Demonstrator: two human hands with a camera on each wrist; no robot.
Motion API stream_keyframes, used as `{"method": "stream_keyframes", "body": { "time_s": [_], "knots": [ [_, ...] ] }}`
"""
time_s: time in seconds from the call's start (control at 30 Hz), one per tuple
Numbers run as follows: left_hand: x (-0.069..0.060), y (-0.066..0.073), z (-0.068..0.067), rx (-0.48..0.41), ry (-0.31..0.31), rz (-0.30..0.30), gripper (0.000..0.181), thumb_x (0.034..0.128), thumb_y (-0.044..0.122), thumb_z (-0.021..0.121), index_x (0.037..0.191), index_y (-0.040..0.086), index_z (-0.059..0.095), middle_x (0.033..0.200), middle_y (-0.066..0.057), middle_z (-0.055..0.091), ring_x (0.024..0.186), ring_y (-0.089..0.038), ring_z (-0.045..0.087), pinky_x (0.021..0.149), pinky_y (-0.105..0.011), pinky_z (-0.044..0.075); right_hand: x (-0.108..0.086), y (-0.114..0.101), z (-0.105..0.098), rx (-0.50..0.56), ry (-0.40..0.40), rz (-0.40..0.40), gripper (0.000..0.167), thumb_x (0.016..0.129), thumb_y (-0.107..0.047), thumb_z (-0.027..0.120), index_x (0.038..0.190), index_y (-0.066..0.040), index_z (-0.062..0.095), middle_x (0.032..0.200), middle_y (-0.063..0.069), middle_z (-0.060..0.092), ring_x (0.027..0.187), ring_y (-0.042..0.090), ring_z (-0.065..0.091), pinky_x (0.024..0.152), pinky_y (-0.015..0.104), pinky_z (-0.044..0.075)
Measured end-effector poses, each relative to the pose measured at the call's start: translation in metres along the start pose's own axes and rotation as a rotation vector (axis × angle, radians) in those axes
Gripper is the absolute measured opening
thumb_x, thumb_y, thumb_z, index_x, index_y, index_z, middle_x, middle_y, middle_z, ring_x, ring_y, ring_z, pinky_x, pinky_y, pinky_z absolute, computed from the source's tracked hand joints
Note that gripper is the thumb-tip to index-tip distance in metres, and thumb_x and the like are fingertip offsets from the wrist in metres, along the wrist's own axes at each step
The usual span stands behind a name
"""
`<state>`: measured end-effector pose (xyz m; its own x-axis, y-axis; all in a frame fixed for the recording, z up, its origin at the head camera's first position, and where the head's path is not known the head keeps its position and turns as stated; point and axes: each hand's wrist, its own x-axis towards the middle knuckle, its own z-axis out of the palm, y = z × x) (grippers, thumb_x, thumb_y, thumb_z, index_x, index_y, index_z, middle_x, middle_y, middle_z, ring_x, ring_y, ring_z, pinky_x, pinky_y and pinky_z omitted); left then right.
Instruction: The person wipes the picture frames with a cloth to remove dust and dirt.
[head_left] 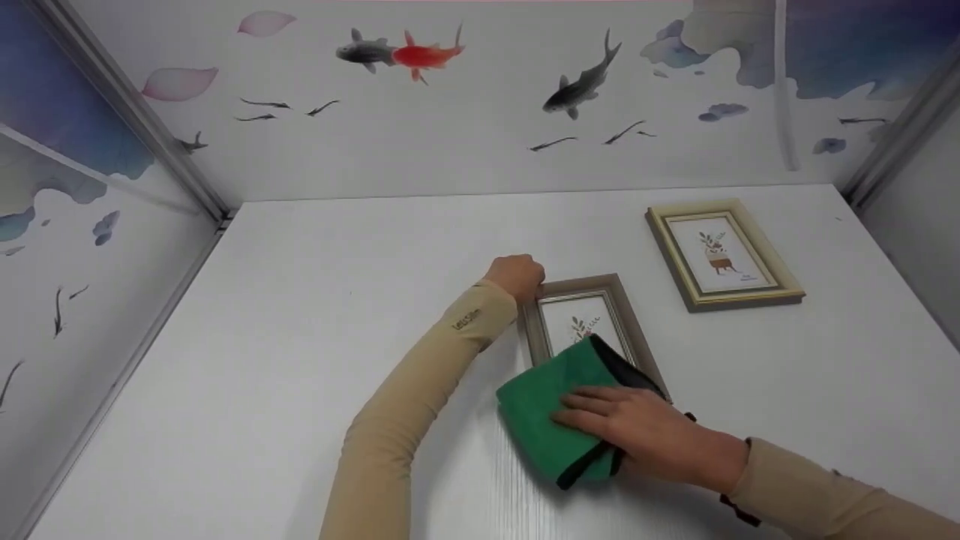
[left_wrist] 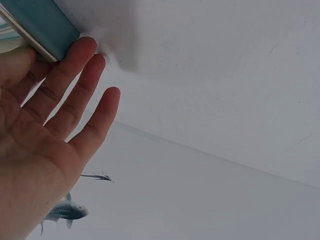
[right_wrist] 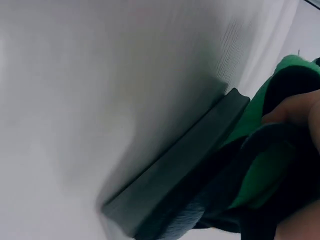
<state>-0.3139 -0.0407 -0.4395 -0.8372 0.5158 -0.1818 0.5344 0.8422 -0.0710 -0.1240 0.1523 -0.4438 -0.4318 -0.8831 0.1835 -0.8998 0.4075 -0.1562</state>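
Observation:
A grey-brown picture frame (head_left: 604, 282) with a plant picture lies on the white table. My left hand (head_left: 516, 276) grips its upper left corner; in the left wrist view its thumb and forefinger hold the frame's corner (left_wrist: 45, 27) while the other fingers (left_wrist: 95, 125) extend loosely. Over the lower part of this frame spreads a folded green cloth (head_left: 540, 397) with black edging. My right hand (head_left: 637, 427) holds the cloth against the frame, fingers laid along its top. The right wrist view shows the dark frame side (right_wrist: 185, 155) beside the bunched cloth; part of that hand is hidden.
A second picture frame (head_left: 784, 289), gold-edged with a plant picture, lies at the table's right rear. Behind and to the left stand wall panels (head_left: 480, 127) painted with fish and petals. The white table (head_left: 300, 300) extends to the left.

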Motion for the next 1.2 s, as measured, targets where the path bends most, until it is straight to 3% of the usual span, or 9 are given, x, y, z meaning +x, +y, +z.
{"method": "stream_keyframes", "body": {
  "time_s": [0.07,0.2,0.33,0.53,0.7,0.83,1.03,1.2],
  "knots": [
    [-0.005,0.004,-0.008,0.001,-0.026,-0.004,0.023,0.0978,0.019,0.058,0.113,0.01,0.072,0.105,-0.005,0.069,0.096,-0.017,0.064,0.083,-0.032,0.052,0.0,0.0,0.003,0.022,0.01,-0.065,0.073,0.071,-0.002,0.084,0.137,-0.012,0.052,0.133,0.01,0.056,0.12,0.029,0.054,0.087,0.047,0.05],
    [-0.007,0.004,-0.01,-0.023,-0.025,0.002,0.022,0.0967,0.018,0.06,0.114,0.01,0.071,0.106,-0.005,0.069,0.095,-0.017,0.064,0.082,-0.032,0.052,-0.007,0.0,0.006,0.07,0.033,-0.179,0.072,0.074,-0.001,0.081,0.138,-0.014,0.051,0.136,0.005,0.055,0.123,0.024,0.052,0.089,0.043,0.049],
    [-0.009,0.002,-0.01,-0.045,-0.039,-0.005,0.024,0.0956,0.021,0.061,0.116,0.011,0.071,0.107,-0.004,0.07,0.096,-0.016,0.065,0.084,-0.032,0.052,-0.02,0.0,0.008,0.113,0.029,-0.204,0.071,0.071,0.004,0.081,0.135,-0.012,0.054,0.131,0.002,0.058,0.119,0.02,0.056,0.089,0.037,0.05],
    [-0.006,0.001,-0.005,-0.027,-0.072,0.004,0.024,0.098,0.022,0.056,0.117,0.015,0.068,0.107,-0.002,0.069,0.095,-0.017,0.063,0.082,-0.034,0.052,-0.048,0.005,0.004,0.124,0.039,-0.063,0.069,0.066,0.006,0.083,0.129,-0.009,0.058,0.121,0.002,0.064,0.107,0.017,0.062,0.08,0.034,0.053],
    [-0.004,0.001,-0.003,-0.021,-0.076,0.009,0.024,0.0985,0.022,0.056,0.119,0.015,0.067,0.11,-0.002,0.067,0.1,-0.018,0.061,0.083,-0.035,0.051,-0.069,0.014,-0.011,0.125,-0.033,0.131,0.06,0.065,0.004,0.083,0.12,-0.009,0.062,0.11,0.002,0.068,0.096,0.015,0.064,0.071,0.036,0.055],
    [-0.003,0.0,-0.002,-0.049,-0.081,0.005,0.022,0.0994,0.019,0.054,0.116,0.013,0.067,0.11,-0.003,0.068,0.1,-0.018,0.061,0.083,-0.036,0.051,-0.082,0.021,-0.019,0.078,-0.057,0.226,0.053,0.065,0.003,0.083,0.113,-0.01,0.065,0.103,0.001,0.069,0.088,0.014,0.065,0.067,0.036,0.055],
    [-0.005,0.001,-0.003,-0.078,-0.052,-0.005,0.02,0.0994,0.017,0.054,0.111,0.011,0.069,0.104,-0.004,0.069,0.088,-0.014,0.059,0.081,-0.033,0.051,-0.084,0.026,-0.019,0.067,-0.047,0.214,0.053,0.065,0.001,0.084,0.114,-0.008,0.065,0.104,0.003,0.068,0.091,0.018,0.065,0.07,0.037,0.055],
    [-0.009,0.003,-0.006,-0.112,-0.015,0.003,0.019,0.0996,0.015,0.054,0.107,0.008,0.07,0.099,-0.005,0.069,0.078,-0.014,0.053,0.078,-0.033,0.05,-0.07,0.022,-0.017,0.134,-0.09,0.175,0.056,0.067,0.001,0.084,0.118,-0.006,0.063,0.11,0.004,0.067,0.096,0.018,0.064,0.074,0.036,0.054]
  ]
}}
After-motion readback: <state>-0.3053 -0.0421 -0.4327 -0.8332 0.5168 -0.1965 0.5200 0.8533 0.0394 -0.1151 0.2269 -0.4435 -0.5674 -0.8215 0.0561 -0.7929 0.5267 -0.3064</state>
